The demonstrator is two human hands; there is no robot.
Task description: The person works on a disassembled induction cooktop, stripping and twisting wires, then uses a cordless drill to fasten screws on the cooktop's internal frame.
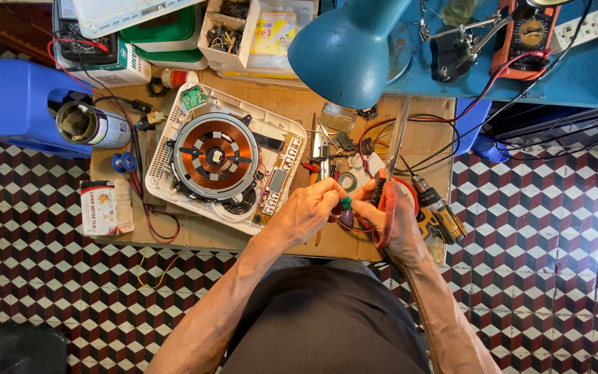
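Both hands meet just in front of the opened induction cooker, over the near edge of the cardboard-covered tabletop. The left hand has its grip pinched on a small green-tipped part, which lies between the two hands and touches both. The right hand is wrapped around red-handled scissors, whose long axis runs away from the person toward the blue lamp; the blades seem parted, though I cannot be sure. A yellow drill lies right of the cooker, just beside the right hand, among loose red and black wires.
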